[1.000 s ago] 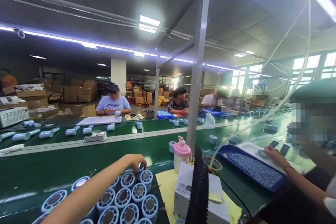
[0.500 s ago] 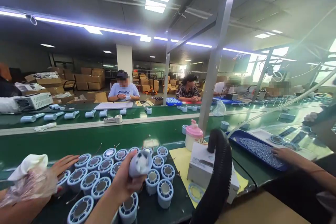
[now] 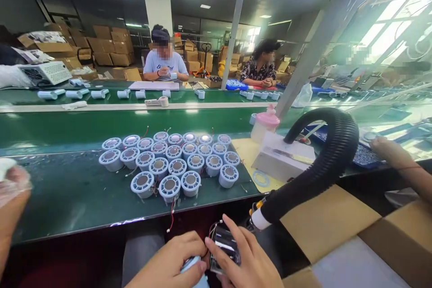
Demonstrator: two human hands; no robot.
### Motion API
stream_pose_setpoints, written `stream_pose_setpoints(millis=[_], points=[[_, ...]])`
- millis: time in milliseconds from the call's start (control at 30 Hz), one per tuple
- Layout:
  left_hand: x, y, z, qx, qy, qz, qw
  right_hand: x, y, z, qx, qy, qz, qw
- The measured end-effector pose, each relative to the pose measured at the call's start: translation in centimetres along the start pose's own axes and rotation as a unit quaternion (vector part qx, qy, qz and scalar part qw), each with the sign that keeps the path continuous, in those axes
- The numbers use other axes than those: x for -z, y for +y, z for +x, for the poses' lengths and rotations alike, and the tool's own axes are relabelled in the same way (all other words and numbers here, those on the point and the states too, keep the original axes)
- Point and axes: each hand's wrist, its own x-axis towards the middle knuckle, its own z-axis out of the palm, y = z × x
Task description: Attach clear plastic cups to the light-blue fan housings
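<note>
Both my hands are low at the bottom edge, below the table's front edge. My left hand (image 3: 168, 264) is closed around a pale-blue round housing (image 3: 191, 264), mostly hidden by the fingers. My right hand (image 3: 251, 263) pinches a small dark module (image 3: 224, 244) with thin red and black wires, held against the housing. Several more pale-blue round housings (image 3: 168, 162) stand packed together on the green table (image 3: 67, 189) just beyond my hands.
A black ribbed hose (image 3: 324, 162) arches over a white box (image 3: 286, 155) by a pink-lidded bottle (image 3: 265, 123). An open cardboard box (image 3: 337, 229) stands at right. Other people's hands are at the left edge (image 3: 11, 198) and at right (image 3: 388, 153). Workers sit across the conveyor (image 3: 101, 128).
The view has tipped down. My hand lifted a housing from the cluster and brought it down below the table edge. My right hand has come into view holding the dark module.
</note>
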Motion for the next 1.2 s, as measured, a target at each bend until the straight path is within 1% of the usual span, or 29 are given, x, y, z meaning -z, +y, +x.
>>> stream_pose_setpoints(millis=[33, 100, 133, 200, 267, 300, 333, 367, 433, 467, 500, 567, 633, 667, 700, 767, 800, 867, 933, 967, 1000, 1033, 1100, 1133, 1167, 1200], points=[[-0.1, 0.3, -0.1, -0.001, 0.008, 0.073, 0.997, -0.2, -0.1, 0.2, 0.013, 0.009, -0.015, 1.0], [-0.3, 0.5, 0.0, -0.002, 0.005, 0.179, 0.984, -0.6, -0.1, 0.4, 0.018, 0.031, -0.022, 0.999], [-0.4, 0.5, 0.2, -0.005, -0.002, 0.215, 0.977, -0.9, 0.0, 0.4, 0.016, 0.045, -0.025, 0.999], [-0.7, 0.2, 0.5, -0.018, -0.019, 0.253, 0.967, -1.7, 0.4, 0.1, 0.008, 0.058, -0.025, 0.998], [-0.8, -0.2, 0.6, -0.031, -0.02, 0.255, 0.966, -2.3, 0.9, -0.4, 0.002, 0.038, 0.01, 0.999], [-0.9, -0.4, 0.6, -0.036, -0.012, 0.243, 0.969, -2.5, 1.2, -0.6, -0.004, 0.008, 0.049, 0.999], [-0.9, -0.7, 0.6, -0.042, 0.0, 0.22, 0.975, -2.4, 1.4, -0.8, -0.014, -0.036, 0.101, 0.994], [-0.9, -1.0, 0.6, -0.052, 0.016, 0.187, 0.981, -2.2, 1.6, -0.8, -0.03, -0.082, 0.161, 0.983], [-1.2, -1.7, 0.5, -0.077, 0.053, 0.105, 0.99, -1.2, 1.9, -0.5, -0.087, -0.165, 0.268, 0.945], [-1.4, -2.1, 0.5, -0.084, 0.074, 0.063, 0.992, -0.6, 2.0, -0.2, -0.116, -0.19, 0.31, 0.924], [-1.6, -2.6, 0.5, -0.086, 0.093, 0.024, 0.992, 0.0, 2.0, 0.1, -0.137, -0.199, 0.343, 0.908], [-2.2, -3.5, 0.7, -0.083, 0.125, -0.041, 0.988, 1.0, 2.0, 0.7, -0.157, -0.19, 0.39, 0.887], [-2.6, -4.3, 1.0, -0.097, 0.131, -0.08, 0.983, 1.5, 1.9, 1.1, -0.169, -0.161, 0.425, 0.875], [-2.8, -4.5, 1.1, -0.113, 0.127, -0.087, 0.982, 1.5, 1.8, 1.1, -0.185, -0.15, 0.444, 0.864], [-2.8, -4.6, 1.2, -0.127, 0.117, -0.086, 0.981, 1.5, 1.8, 1.1, -0.207, -0.142, 0.466, 0.849], [-2.8, -4.4, 1.3, -0.127, 0.092, -0.071, 0.985, 1.4, 1.7, 0.9, -0.263, -0.127, 0.516, 0.805], [-2.7, -4.3, 1.2, -0.112, 0.08, -0.064, 0.988, 1.4, 1.7, 0.9, -0.29, -0.117, 0.54, 0.782], [-2.7, -4.2, 0.9, -0.06, 0.051, -0.083, 0.993, 1.6, 1.8, 0.8, -0.331, -0.097, 0.58, 0.738], [-2.9, -4.3, 0.5, -0.013, 0.028, -0.136, 0.99, 1.9, 2.0, 0.8, -0.352, -0.088, 0.607, 0.707], [-3.1, -4.4, 0.3, 0.002, 0.026, -0.174, 0.984, 2.2, 2.1, 0.7, -0.351, -0.091, 0.61, 0.704], [-3.3, -4.5, 0.1, 0.011, 0.028, -0.218, 0.975, 2.4, 2.3, 0.7, -0.337, -0.102, 0.603, 0.716], [-3.5, -4.5, -0.1, 0.014, 0.03, -0.266, 0.963, 2.7, 2.4, 0.6, -0.308, -0.116, 0.583, 0.743], [-3.7, -4.2, -0.4, 0.016, 0.024, -0.362, 0.932, 3.3, 2.6, 0.6, -0.212, -0.142, 0.512, 0.82], [-3.8, -3.9, -0.5, 0.019, 0.013, -0.402, 0.915, 3.6, 2.7, 0.6, -0.162, -0.153, 0.469, 0.854], [-3.8, -3.6, -0.6, 0.025, -0.001, -0.432, 0.902, 3.9, 2.7, 0.7, -0.123, -0.161, 0.431, 0.879], [-3.7, -3.3, -0.7, 0.031, -0.013, -0.449, 0.893, 4.1, 2.7, 0.7, -0.098, -0.163, 0.403, 0.895]])
